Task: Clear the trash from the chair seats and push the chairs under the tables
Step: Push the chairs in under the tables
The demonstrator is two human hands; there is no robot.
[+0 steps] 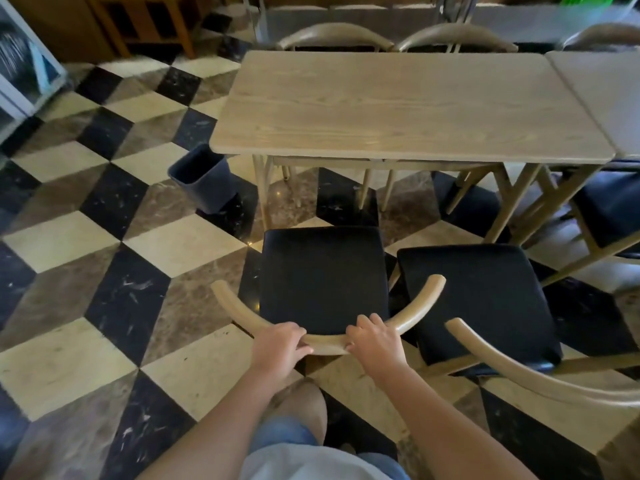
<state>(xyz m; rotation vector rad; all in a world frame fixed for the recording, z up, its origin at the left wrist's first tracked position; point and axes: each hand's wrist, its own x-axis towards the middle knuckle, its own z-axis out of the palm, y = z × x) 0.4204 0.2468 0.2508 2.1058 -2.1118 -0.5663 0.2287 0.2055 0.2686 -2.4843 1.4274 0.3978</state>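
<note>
A wooden chair [323, 275] with a bare black seat stands in front of me, facing a light wooden table [408, 105]. My left hand [277, 348] and my right hand [377, 341] both grip its curved backrest near the middle. The seat's front edge sits short of the table's near edge. A second chair [478, 299] with a black seat stands right beside it, turned a little to the right. No trash shows on either seat.
A dark bin [204, 181] stands on the checkered floor by the table's left legs. More chairs [453, 36] are tucked in along the far side. Another table [602, 95] and a chair [613, 209] are at the right.
</note>
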